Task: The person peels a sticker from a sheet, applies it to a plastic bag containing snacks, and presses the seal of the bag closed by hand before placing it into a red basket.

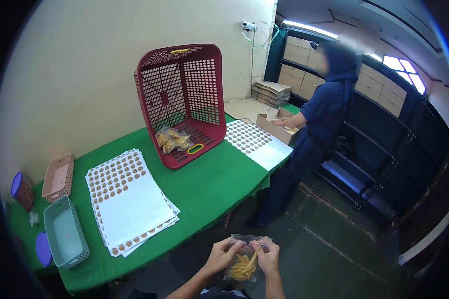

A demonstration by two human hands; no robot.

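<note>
A clear plastic bag (243,267) with yellow, finger-shaped pieces inside hangs upright in front of me, beyond the table's edge. My left hand (221,255) pinches its top edge on one side, thumb on the near face. On the other side my right hand (266,255) grips the same top edge, the two thumbs close together. Several similar filled bags (173,139) lie in a tipped maroon basket (215,89) on the green table (204,187). Sheets of round stickers (134,207) are stacked left of the basket.
A co-worker (324,104) stands at the table's right end, a hand in a cardboard box (283,130). Another sticker sheet (264,149) lies nearby, with flat cardboard (271,93) behind. Teal (65,234) and pink (58,177) baskets and a purple lid (43,249) sit left.
</note>
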